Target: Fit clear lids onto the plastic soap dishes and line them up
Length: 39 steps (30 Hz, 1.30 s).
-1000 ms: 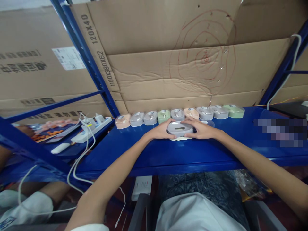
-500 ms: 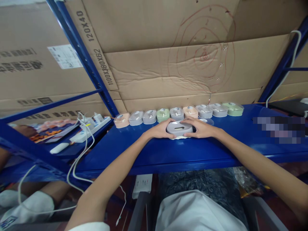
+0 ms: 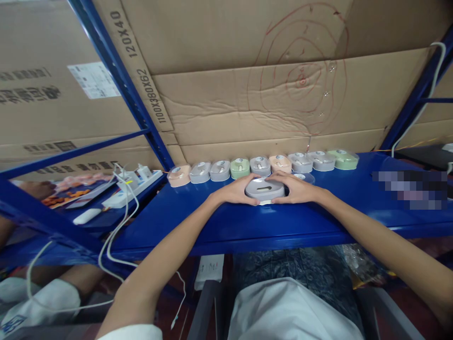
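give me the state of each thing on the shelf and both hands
grey case: flat on the blue shelf, gripped from both sides
left hand: closed on the case's left side
right hand: closed on its right side
row of cases: lined up side by side along the cardboard, untouched
power strip: plugs in, cables trailing off the edge

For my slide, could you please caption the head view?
Both hands, left hand and right hand, clasp a grey case on a blue shelf.

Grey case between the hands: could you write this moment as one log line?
left hand: grips grey case | right hand: grips grey case | case: on blue shelf | behind: row of pastel cases
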Available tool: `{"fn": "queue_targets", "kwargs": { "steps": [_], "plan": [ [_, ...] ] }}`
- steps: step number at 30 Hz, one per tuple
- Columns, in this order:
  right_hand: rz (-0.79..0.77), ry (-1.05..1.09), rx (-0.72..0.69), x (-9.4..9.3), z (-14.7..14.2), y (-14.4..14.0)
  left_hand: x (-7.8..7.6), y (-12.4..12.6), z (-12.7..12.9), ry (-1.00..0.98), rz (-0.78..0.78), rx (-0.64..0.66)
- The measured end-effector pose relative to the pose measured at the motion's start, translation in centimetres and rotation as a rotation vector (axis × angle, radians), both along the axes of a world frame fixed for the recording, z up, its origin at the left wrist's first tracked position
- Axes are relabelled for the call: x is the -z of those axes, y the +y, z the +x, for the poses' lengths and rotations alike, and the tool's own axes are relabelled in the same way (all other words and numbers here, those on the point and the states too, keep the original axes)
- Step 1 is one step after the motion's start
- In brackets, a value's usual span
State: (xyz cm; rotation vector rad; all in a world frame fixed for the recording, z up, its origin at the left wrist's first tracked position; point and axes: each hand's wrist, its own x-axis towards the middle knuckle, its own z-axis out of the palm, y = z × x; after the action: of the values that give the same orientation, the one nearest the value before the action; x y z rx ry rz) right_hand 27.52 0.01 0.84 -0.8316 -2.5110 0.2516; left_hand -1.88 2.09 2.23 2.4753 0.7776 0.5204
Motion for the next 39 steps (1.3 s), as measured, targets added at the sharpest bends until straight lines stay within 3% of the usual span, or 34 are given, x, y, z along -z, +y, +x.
{"fn": "queue_targets", "kwargs": {
  "steps": [13, 23, 28, 33, 39],
  "plan": [
    [0.037, -0.077, 0.053, 0.4, 0.3, -0.5, 0.3, -1.2, 0.9, 0.109, 0.182, -0.03],
    [0.121, -0.159, 0.065, 1.8, 0.8, -1.0, 1.0, -1.2, 1.2, 0.173, 0.162, -0.066],
    [0.083, -0.05, 0.075, 1.0, 0.8, -1.2, 1.3, -0.9, 1.2, 0.144, 0.141, -0.066],
    [0.162, 0.099, 0.225, -0.2, 3.9, 0.4, 0.6, -0.8, 0.8, 0.107, 0.105, -0.074],
    [0.027, -0.097, 0.331, 0.1, 8.2, 3.1, -0.5, -0.6, -0.3, 0.194, 0.138, -0.078]
  ]
}}
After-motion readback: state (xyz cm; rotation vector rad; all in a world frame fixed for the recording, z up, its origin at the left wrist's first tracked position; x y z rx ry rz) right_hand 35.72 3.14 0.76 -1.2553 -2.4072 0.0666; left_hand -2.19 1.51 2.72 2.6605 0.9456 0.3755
